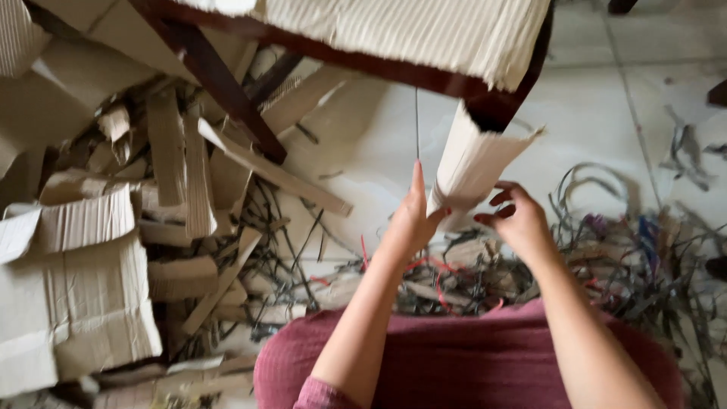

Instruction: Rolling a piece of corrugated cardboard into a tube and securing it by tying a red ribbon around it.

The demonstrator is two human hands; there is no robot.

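Home workshop: cardboard scraps [91, 288] litter tiled floor [591, 83] (strips everywhere).

The cardboard wrap [473, 163] is a pale, ribbed corrugated sheet curled into a cone around the dark chair leg [496, 106]. It hangs tilted, its torn, ragged wide rim at 1 o'clock against the leg and its narrow end at 7 o'clock, above the floor.

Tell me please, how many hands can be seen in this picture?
2. The left hand touches the cardboard wrap on the chair leg; the right hand is beside it, fingers curled. None other visible.
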